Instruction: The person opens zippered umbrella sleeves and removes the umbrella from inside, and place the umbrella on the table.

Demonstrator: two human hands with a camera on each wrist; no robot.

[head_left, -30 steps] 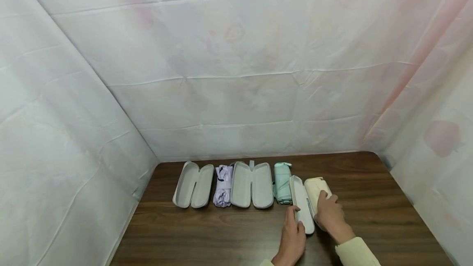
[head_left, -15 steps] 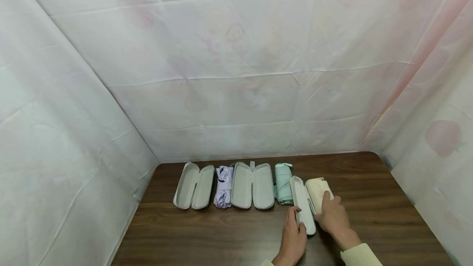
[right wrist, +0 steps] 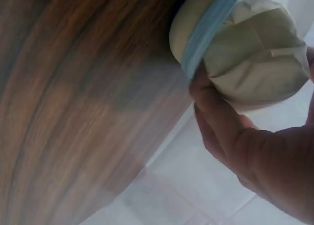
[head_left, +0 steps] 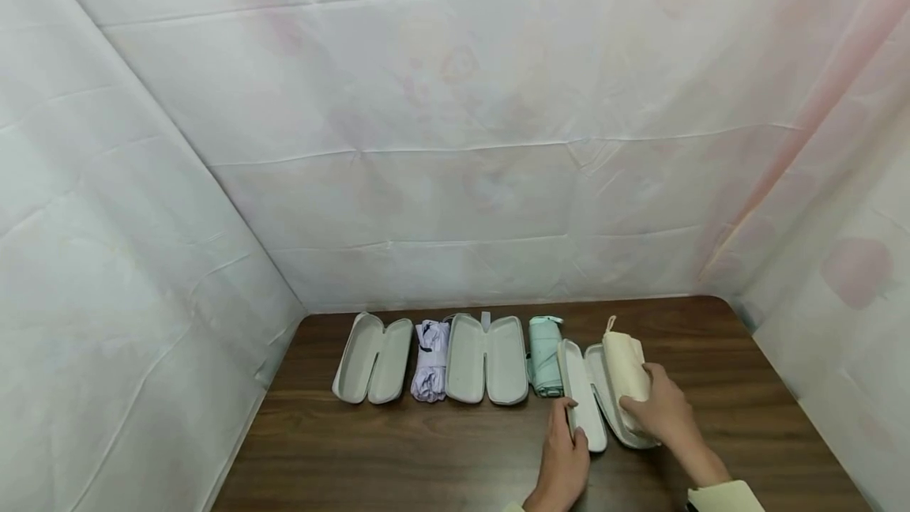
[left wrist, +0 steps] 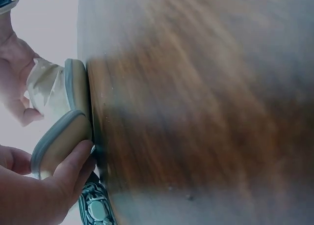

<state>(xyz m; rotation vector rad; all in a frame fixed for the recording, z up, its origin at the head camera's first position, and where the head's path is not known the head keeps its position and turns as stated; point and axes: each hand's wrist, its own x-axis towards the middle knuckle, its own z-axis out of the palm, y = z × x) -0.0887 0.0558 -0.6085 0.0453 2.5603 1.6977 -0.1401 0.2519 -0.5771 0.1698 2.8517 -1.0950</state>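
In the head view a cream folded umbrella (head_left: 624, 363) with a small loop at its far end lies tilted over the right half of an open pale case (head_left: 579, 389). My right hand (head_left: 667, 409) grips the umbrella near its close end. In the right wrist view, the fingers and thumb are around the umbrella (right wrist: 260, 63), beside the case's blue-grey rim (right wrist: 208, 31). My left hand (head_left: 564, 453) holds the near end of the case's left half. The left wrist view shows its thumb and fingers pinching that case half (left wrist: 61, 141).
A teal folded umbrella (head_left: 545, 358) lies just left of the held case. Further left are an open grey case (head_left: 505, 358), a lavender folded umbrella (head_left: 430, 362) and another open case (head_left: 391, 362). Printed cloth walls (head_left: 455, 196) enclose the brown table (head_left: 398, 457).
My right hand has moved right and raised the cream umbrella partly out of the case's right half, uncovering more of it. The left hand has stayed on the case.
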